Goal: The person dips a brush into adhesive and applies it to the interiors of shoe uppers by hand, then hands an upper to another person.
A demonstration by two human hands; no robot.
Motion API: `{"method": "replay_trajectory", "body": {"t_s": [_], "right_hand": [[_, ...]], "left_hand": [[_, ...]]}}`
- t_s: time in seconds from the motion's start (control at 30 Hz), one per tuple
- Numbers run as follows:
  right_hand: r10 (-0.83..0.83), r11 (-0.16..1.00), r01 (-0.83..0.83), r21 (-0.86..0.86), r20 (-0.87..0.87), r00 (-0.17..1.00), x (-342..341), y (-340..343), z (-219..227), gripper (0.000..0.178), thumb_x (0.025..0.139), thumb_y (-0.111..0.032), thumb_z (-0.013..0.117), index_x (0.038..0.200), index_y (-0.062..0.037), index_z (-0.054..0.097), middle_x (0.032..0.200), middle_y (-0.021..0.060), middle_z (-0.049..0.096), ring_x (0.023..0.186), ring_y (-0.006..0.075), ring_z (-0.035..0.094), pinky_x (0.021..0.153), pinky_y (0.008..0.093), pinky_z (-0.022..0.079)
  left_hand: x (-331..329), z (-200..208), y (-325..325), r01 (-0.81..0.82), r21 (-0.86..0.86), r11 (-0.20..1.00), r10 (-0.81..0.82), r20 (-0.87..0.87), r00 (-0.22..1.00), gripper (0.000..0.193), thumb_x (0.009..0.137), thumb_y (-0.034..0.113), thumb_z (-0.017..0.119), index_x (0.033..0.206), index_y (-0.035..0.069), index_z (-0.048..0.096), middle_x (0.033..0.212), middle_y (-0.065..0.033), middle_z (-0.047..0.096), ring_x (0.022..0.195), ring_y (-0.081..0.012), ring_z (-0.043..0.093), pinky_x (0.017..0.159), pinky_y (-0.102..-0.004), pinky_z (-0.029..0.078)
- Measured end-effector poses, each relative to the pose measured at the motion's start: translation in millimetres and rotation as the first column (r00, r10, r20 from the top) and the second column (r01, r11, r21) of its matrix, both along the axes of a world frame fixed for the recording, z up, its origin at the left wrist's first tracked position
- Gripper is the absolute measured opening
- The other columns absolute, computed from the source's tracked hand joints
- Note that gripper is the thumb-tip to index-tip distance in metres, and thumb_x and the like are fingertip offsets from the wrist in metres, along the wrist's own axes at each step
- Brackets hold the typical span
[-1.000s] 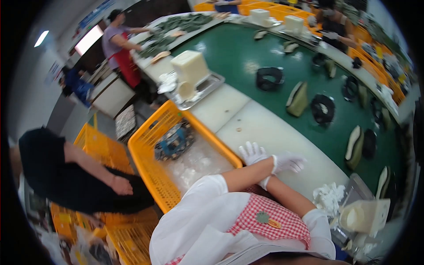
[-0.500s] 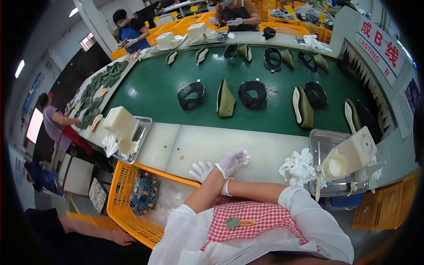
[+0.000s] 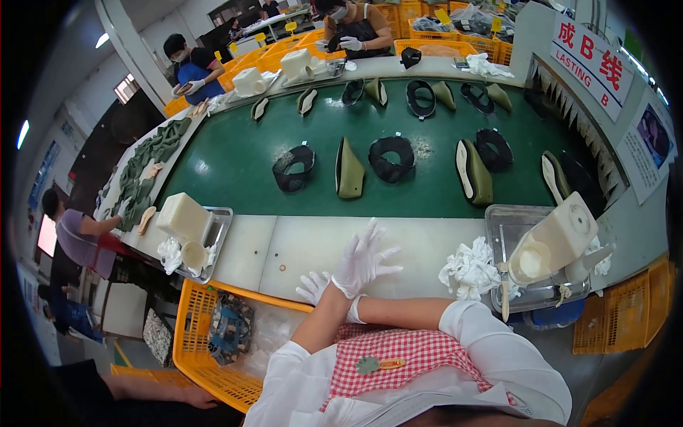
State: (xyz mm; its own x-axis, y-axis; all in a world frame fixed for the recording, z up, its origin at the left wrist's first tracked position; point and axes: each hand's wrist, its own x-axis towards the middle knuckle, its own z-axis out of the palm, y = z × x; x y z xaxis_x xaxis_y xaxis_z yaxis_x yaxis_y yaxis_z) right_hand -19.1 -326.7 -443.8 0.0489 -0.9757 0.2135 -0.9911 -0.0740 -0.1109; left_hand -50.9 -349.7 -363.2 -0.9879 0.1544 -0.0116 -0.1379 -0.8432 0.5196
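Note:
My forearms cross at the wrists, and both hands wear thin white gloves. My left hand [image 3: 361, 262] lies on top and points right. It is open, fingers spread, above the white table edge [image 3: 420, 249], with nothing in it. Reaching under it to the left, my right hand [image 3: 313, 287] shows only its spread fingers near the yellow crate; its palm is partly hidden by my left arm. Past my hands, olive-green shoe uppers [image 3: 348, 171] on lasts and black curved collar pieces [image 3: 392, 158] lie in rows on the green belt [image 3: 249, 192].
A metal tray [image 3: 506, 213] with a cream glue bottle [image 3: 562, 231] and crumpled white cloth [image 3: 471, 269] stands right; a similar tray [image 3: 222, 231] stands left. A yellow crate [image 3: 188, 341] sits near left. A person's arm [image 3: 163, 390] shows lower left; co-workers stand across the belt.
My left hand has lifted and its fingers have spread upward from a sideways pose. The right hand stays beneath it. The view has shifted slightly, and the belt's items appear farther left.

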Motion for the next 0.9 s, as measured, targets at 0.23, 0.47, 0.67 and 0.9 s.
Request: {"method": "replay_trajectory", "body": {"t_s": [0.23, 0.47, 0.67, 0.9], "right_hand": [[0.015, 1.0, -0.014, -0.016, 0.053, 0.998, 1.8, 0.1, 0.3, 0.065, 0.092, -0.042, 0.035, 0.147, -0.0129, 0.016, 0.152, 0.019, 0.016, 0.137, 0.0407, 0.023, 0.109, 0.0577, 0.019], [0.009, 0.998, -0.012, -0.065, -0.055, 0.998, 4.6, -4.8, -9.1, 0.065, 0.092, -0.041, 0.033, 0.147, -0.0104, 0.016, 0.152, 0.0204, 0.018, 0.136, 0.0414, 0.025, 0.108, 0.0602, 0.02], [-0.011, 1.0, 0.01, -0.02, -0.043, 0.999, 3.0, -0.7, -0.8, 0.065, 0.092, -0.042, 0.03, 0.147, -0.0128, 0.013, 0.152, 0.0182, 0.02, 0.137, 0.0373, 0.026, 0.11, 0.0553, 0.019], [-0.01, 1.0, 0.011, 0.01, -0.061, 0.998, 5.0, 0.1, 5.2, 0.064, 0.093, -0.042, 0.03, 0.148, -0.0135, 0.013, 0.152, 0.0179, 0.02, 0.137, 0.0362, 0.027, 0.111, 0.0536, 0.02]], "left_hand": [[-0.3, -17.3, -12.1, 0.115, 0.034, 0.993, -0.108, -0.149, 0.983, 0.074, 0.092, 0.041, 0.053, 0.149, 0.024, 0.009, 0.144, -0.0184, 0.027, 0.111, -0.0422, 0.054, 0.078, -0.0448, 0.057], [-6.5, -53.8, -32.2, -0.169, 0.06, 0.984, 0.153, 0.208, 0.966, 0.025, 0.092, 0.024, 0.056, 0.109, 0.005, 0.056, 0.089, -0.0109, 0.065, 0.078, -0.022, 0.063, 0.07, -0.0326, 0.054], [-8.6, -53.4, -30.3, -0.269, 0.009, 0.963, 0.254, 0.301, 0.919, 0.02, 0.094, 0.026, 0.053, 0.087, 0.008, 0.058, 0.068, -0.0032, 0.056, 0.061, -0.0162, 0.051, 0.055, -0.0269, 0.043], [-6.3, -61.4, -39.9, -0.103, 0.091, 0.99, 0.096, 0.078, 0.992, 0.035, 0.097, 0.034, 0.046, 0.073, 0.01, 0.055, 0.056, -0.003, 0.046, 0.047, -0.0148, 0.039, 0.044, -0.0272, 0.032]]}}
